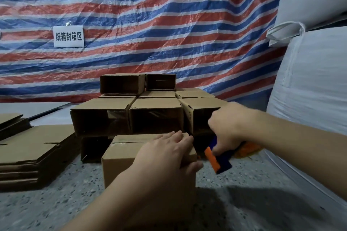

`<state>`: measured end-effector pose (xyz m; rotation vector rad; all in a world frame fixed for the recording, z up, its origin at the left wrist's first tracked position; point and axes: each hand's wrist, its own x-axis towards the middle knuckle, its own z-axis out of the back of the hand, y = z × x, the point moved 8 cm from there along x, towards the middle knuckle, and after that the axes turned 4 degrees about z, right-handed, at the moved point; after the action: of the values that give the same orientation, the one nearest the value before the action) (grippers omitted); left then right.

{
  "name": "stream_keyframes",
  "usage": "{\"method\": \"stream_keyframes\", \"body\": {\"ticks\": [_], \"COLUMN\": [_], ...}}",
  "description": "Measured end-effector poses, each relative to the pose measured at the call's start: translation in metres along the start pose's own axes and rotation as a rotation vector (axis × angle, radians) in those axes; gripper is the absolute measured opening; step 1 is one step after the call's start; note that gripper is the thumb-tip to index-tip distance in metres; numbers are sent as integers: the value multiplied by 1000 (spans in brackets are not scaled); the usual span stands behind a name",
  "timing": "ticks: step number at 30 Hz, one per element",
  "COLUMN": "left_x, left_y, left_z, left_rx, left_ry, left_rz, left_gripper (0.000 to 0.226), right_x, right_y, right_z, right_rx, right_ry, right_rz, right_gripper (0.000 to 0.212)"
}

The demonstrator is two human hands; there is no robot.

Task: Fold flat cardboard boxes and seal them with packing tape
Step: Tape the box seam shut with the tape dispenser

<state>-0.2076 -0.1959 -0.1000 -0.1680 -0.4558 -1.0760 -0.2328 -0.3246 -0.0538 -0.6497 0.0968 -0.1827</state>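
Fingers first: the left hand (pixel 167 151) lies palm-down, fingers spread flat and open, pressing on the top of the small brown cardboard box (pixel 120 161) standing on the speckled grey floor (pixel 56 208), thumb hooked over its right edge. Nothing gripped there, just a steadying press. The right hand (pixel 228 127) is closed tight around the handle of the orange-and-blue tape dispenser (pixel 217 159), whose blade end tilts down just off the box's right-hand corner, close but apparently not touching; it is blurred, so I can't say whether tape runs between them.

Along the box's top, a glossy strip of clear packing tape (pixel 122 142) shows over the seam. So my read is that we're in the sealing step, at or near the end of a tape run, with the flaps already folded shut.

Outward now: behind stands a stack of folded brown boxes (pixel 155 112), open ends facing us, and to the left a pile of flat cardboard blanks (pixel 32 152) waiting their turn. A red, white and blue striped tarpaulin (pixel 169 24) backs the scene, white woven sacks (pixel 309 80) on the right.

Next move, I'd judge: cut the tape cleanly at the edge, smooth the tail down the side with that left palm, then send the box to the stack.
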Motion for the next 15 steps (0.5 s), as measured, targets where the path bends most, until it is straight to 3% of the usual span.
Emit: {"method": "stream_keyframes", "body": {"ticks": [2, 4, 9, 15], "left_x": [-1, -1, 0, -1], "left_y": [0, 1, 2, 1], "left_z": [0, 0, -4, -1], "left_rx": [-3, -11, -29, -22], "left_ry": [-8, -30, -52, -81], "left_rz": [0, 4, 8, 0], "left_gripper": [74, 72, 70, 70], "right_x": [1, -1, -9, -17], "right_y": [7, 3, 1, 24], "right_z": [-26, -52, -97, -129], "right_rx": [-87, 101, 366, 350], "right_ry": [10, -17, -283, -470], "right_rz": [-10, -91, -262, -374], "right_gripper": [50, 53, 54, 53]}}
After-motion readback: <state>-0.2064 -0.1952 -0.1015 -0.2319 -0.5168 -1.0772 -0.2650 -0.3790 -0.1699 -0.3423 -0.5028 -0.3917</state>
